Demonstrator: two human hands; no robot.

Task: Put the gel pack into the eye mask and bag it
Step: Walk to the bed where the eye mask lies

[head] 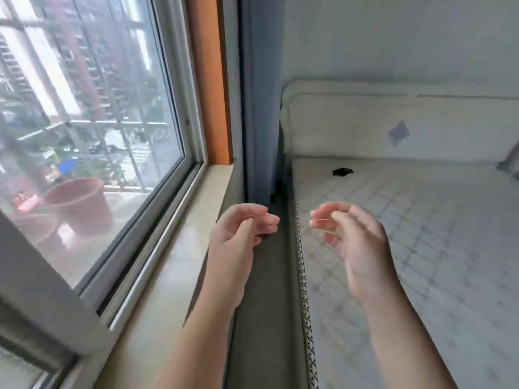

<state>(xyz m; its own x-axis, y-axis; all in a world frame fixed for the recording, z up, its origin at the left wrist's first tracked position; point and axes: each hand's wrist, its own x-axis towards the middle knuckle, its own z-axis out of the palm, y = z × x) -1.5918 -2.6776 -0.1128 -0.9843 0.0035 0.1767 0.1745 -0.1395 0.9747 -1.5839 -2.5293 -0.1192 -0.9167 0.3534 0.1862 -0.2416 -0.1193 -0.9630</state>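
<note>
Head view, both hands raised. My left hand (241, 231) and right hand (354, 237) face each other, close together but apart, fingers loosely curled and holding nothing. The left is above the dark gap between the window sill (179, 248) and the mattress (421, 234). The right is above the mattress's left edge, beside its braided trim (302, 262). A small black item (342, 171) lies flat on the mattress near the far left corner, just short of the pale headboard (351, 127) and well apart from both hands. It is too small to tell whether it is the eye mask. A grey-blue curtain (261, 108) hangs in the corner beside the headboard. Left of it stand an orange strip (209, 80) and the window (84, 108), with a pink bucket (78, 203) outside the glass.
</note>
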